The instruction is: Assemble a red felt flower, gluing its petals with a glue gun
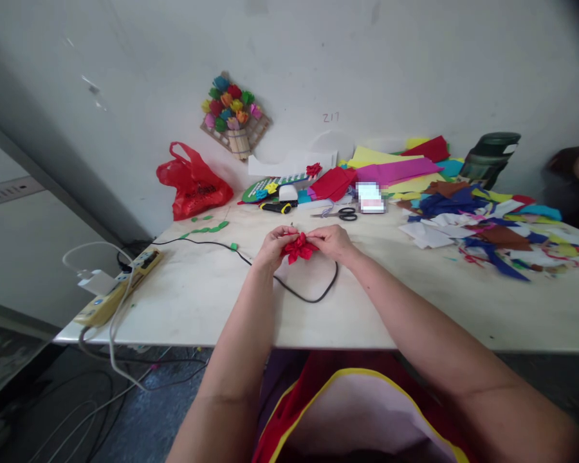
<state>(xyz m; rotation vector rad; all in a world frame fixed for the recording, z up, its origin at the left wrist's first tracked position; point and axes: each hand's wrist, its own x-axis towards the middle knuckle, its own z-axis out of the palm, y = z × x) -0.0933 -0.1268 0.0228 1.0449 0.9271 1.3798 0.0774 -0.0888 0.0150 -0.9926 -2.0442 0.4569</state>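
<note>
Between my two hands is a red fabric or paper flower (300, 247) with pointed petals, held just above the table. My left hand (275, 245) pinches its left side, and my right hand (334, 243) pinches a petal on its right. The fingertips partly hide the flower's upper edges. Beneath it a black cable (313, 300) curves across the tabletop. Black-handled scissors (346, 214) lie a little beyond my right hand. A yellow-and-black utility knife (276, 208) rests farther back, close to small yellow flowers (271, 188) and another red flower (313, 169).
Coloured scraps (492, 225) pile up at the right, near a dark green bottle (489, 161). A phone (370, 197) lies before coloured sheets (395, 170). At the left are a red plastic bag (193, 183), green scraps (211, 228) and a power strip (99, 308) with cables.
</note>
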